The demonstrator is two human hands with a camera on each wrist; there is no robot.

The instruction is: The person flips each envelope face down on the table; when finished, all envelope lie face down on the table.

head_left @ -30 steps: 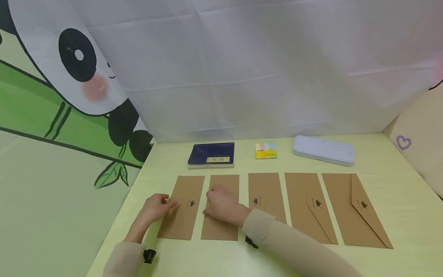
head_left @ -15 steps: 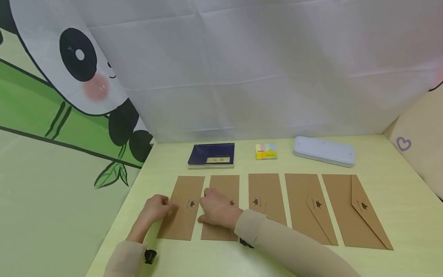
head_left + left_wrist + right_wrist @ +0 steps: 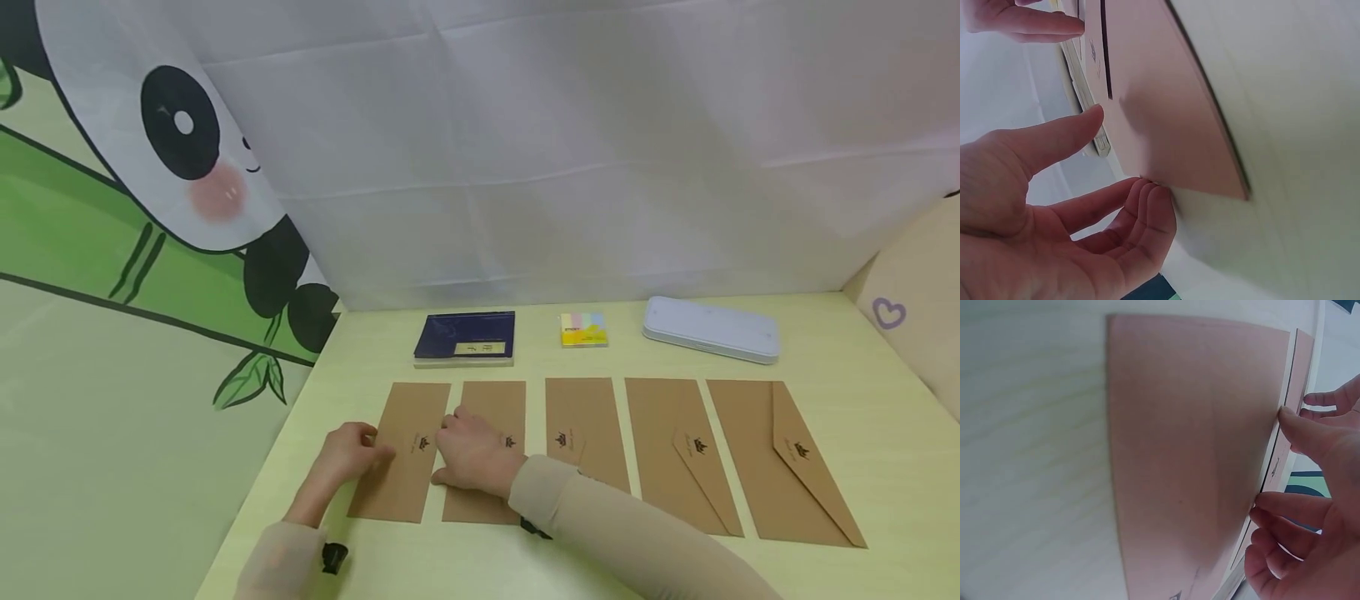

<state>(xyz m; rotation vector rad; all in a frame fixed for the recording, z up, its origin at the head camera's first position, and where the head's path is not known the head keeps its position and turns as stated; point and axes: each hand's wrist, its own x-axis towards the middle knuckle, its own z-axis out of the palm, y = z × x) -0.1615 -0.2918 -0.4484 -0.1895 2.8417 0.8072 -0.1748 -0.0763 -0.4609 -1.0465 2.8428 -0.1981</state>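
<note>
The right hand (image 3: 474, 452) has slid left, baring the crown (image 3: 510, 442) on the second envelope (image 3: 498, 404), low centre, lying lengthwise up the frame. We see loosely spread fingers at its left edge, gripping nothing; the left hand (image 3: 347, 452), half-open, apparently only touches the leftmost envelope's (image 3: 401, 487) left edge.

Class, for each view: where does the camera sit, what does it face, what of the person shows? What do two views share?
Head: worn on the head, facing forward and down at the envelopes, notebook and case; left hand, right hand and sleeves show.
Left wrist: worn there, facing the leftmost envelope; left hand and part of right hand show.
Right wrist: worn there, facing the second envelope from left; right hand and part of left hand show.
Both wrist views share the leftmost envelope.
</note>
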